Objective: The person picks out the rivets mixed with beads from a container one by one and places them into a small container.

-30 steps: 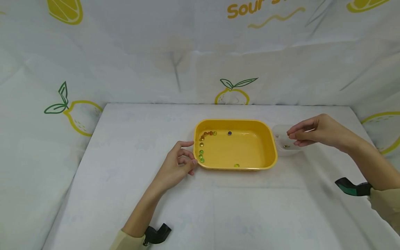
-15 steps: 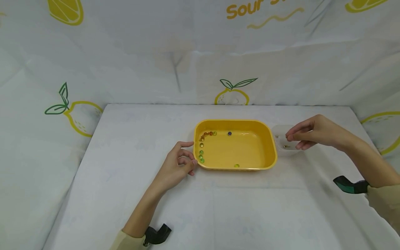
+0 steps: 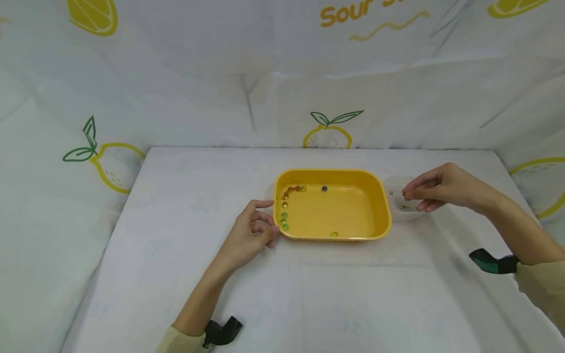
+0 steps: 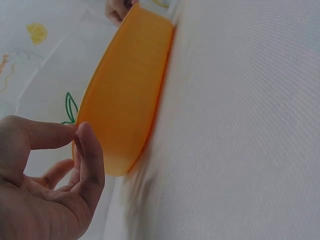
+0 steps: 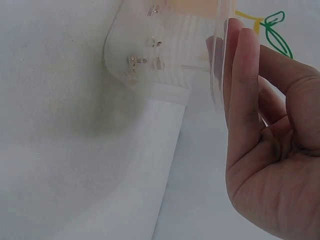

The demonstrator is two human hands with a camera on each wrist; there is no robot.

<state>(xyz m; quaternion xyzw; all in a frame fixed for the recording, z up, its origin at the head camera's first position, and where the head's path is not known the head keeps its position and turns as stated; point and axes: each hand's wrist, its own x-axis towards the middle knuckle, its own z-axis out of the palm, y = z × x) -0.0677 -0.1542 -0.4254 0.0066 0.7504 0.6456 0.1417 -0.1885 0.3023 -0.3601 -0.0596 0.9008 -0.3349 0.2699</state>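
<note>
My left hand holds the left rim of a yellow tray; thumb and fingers meet at its edge in the left wrist view. Inside it, several small glass marbles in amber and green line the left side. A dark blue marble lies near the back wall and a yellow-green marble at the front. Over a clear plastic box on the right, my right hand pinches a small reddish-brown piece between thumb and forefinger. In the right wrist view the fingers hide that piece.
Several small gold-coloured pieces lie in the clear box, which stands close against the tray's right side. A white cloth with lemon prints hangs behind the white-covered table.
My right hand has shifted slightly left over the clear box, its thumb and forefinger drawing together at the tips. The left hand, the tray and the marbles stay put.
</note>
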